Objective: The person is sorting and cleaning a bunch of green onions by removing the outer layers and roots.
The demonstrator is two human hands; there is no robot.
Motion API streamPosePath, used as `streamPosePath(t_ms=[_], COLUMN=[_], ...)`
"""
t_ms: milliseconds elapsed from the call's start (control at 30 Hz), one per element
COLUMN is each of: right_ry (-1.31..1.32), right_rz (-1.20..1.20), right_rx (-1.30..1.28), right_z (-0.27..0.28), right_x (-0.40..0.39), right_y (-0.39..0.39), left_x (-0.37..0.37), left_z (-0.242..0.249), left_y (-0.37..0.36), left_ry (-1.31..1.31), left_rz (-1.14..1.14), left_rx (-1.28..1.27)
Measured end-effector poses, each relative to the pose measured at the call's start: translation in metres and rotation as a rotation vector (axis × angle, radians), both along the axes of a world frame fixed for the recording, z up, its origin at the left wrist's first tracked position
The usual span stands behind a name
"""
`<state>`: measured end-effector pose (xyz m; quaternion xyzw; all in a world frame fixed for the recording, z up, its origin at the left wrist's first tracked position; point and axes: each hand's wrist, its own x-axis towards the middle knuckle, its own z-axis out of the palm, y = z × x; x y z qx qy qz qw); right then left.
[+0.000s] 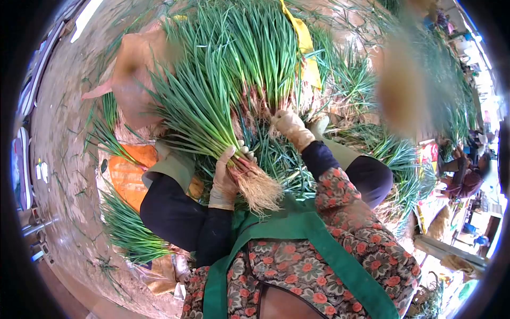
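My left hand [226, 178], in a pale glove, is closed around a bunch of spring onions [215, 130] just above their roots. The pale, stringy roots hang toward my apron, and the green leaves fan out to the upper left. A large pile of spring onions [260, 48] lies in front of me with its root ends toward me. My gloved right hand [292, 129] reaches to the near edge of that pile, its fingers curled at the reddish stem bases. Exactly how many stalks those fingers pinch is hidden.
Loose green leaves [265, 151] lie between my knees. More spring onion bundles [130, 231] rest on the ground at left. A yellow strip [303, 40] lies along the pile's right side. Another person [467, 173] sits at far right. Dark blurs cover parts of the view.
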<state>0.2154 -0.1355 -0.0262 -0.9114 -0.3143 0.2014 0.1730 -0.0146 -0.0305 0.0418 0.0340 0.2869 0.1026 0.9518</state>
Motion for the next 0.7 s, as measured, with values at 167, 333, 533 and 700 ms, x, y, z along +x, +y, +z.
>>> streamPosePath(t_ms=[167,333,533,700], right_ry=[0.097,-0.263,0.179,0.412], right_rz=[-0.133,0.288,0.326,0.594], right_rx=[0.047,-0.321,0.208,0.139], right_z=[0.004,-0.033,0.091,0.073], right_x=[0.003,0.009,-0.079,-0.085], right_y=[-0.001,0.012,-0.013,-0.051], left_x=[0.002,0.000,-0.001,0.002], left_z=[0.000,-0.015,-0.014,-0.047], left_y=[-0.007,-0.005,-0.007,-0.014], left_ry=[0.042,-0.022,0.204,0.102], left_rz=[-0.021,-0.094,-0.244,-0.320], left_rx=[0.031,-0.128,0.113,0.211])
